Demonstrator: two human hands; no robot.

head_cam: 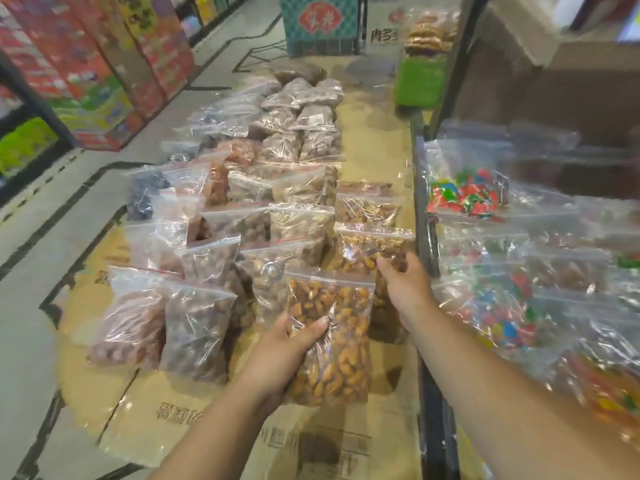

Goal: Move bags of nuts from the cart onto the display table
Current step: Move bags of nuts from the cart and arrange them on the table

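My left hand (287, 344) grips a clear zip bag of orange-brown nuts (339, 348), thumb across its front, holding it upright at the near end of the rows. My right hand (405, 289) reaches forward, its curled fingers holding the lower part of another zip bag of similar nuts (363, 247) that stands just behind. Both bags are over the cardboard-covered display table (374, 140), where several rows of bagged nuts stand. To the right is the cart (424, 209), its black frame edging the table.
The cart holds clear bags of colourful wrapped sweets (464, 192) and several more bags behind them. Bare cardboard runs along the table's right side. A green crate (419, 79) sits at the far end. Shelves of boxed goods (86, 81) line the aisle on the left.
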